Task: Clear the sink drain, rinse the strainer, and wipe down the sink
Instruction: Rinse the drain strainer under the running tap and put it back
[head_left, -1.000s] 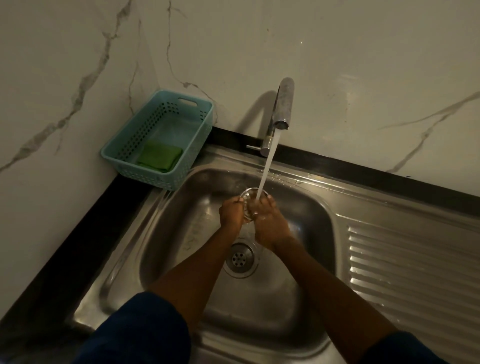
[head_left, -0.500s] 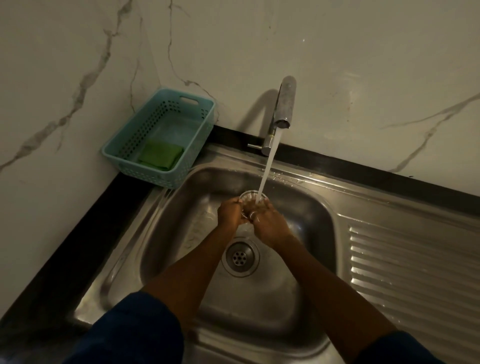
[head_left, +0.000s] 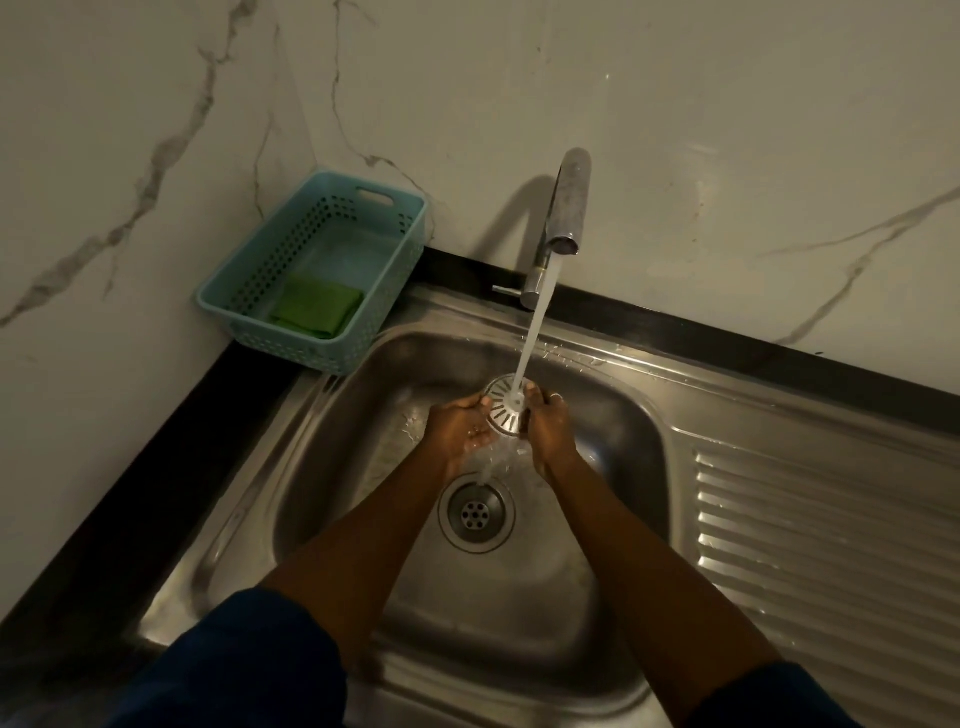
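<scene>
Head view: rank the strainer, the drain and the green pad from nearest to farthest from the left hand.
1. Strainer: gripped in the left hand.
2. Drain: in the sink floor, just nearer the person.
3. Green pad: in the blue basket, back-left corner.

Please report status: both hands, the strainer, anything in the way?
Left hand and right hand grip strainer, tilted under running tap water. Drain uncovered. Nothing in the way; green pad in basket.
</scene>
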